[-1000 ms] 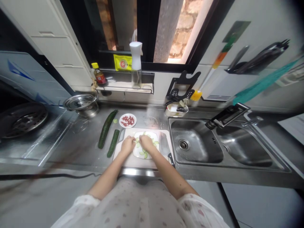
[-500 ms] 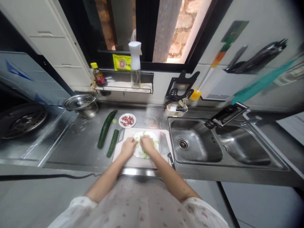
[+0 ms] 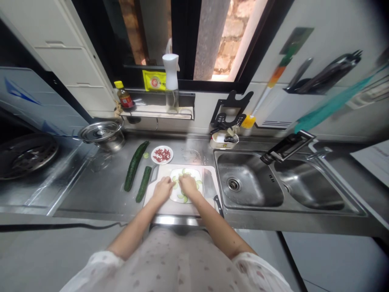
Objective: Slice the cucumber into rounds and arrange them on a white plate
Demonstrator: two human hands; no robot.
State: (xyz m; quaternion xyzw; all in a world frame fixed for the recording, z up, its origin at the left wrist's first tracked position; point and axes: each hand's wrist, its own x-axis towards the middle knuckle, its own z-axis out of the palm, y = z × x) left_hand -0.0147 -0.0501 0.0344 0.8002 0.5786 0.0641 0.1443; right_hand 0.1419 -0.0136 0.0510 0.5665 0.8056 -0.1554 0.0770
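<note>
A white plate [image 3: 173, 198] lies on the pale cutting board [image 3: 165, 209], with curved green cucumber slices [image 3: 182, 198] set around it. At the plate's left edge, my left hand [image 3: 164, 188] is closed, its fingertips pinched on a cucumber slice. My right hand [image 3: 188, 185] reaches over the plate's middle with its fingers drawn together; whatever they hold is hidden beneath them. On the board's right side rests a kitchen knife [image 3: 208, 180] with a black handle. Left of the board lie a long cucumber [image 3: 133, 168] and a shorter cut cucumber piece [image 3: 143, 184].
Behind the board stands a small dish [image 3: 153, 160] of chopped red pieces, beside a small cucumber end [image 3: 146, 155]. A lidded steel pot [image 3: 112, 142] is at the back left. To the right is a double sink [image 3: 252, 205] with a black faucet [image 3: 287, 146].
The whole view has shifted slightly. Both hands stay over the plate in nearly the same pose, and the cucumbers, knife and dish have not moved.
</note>
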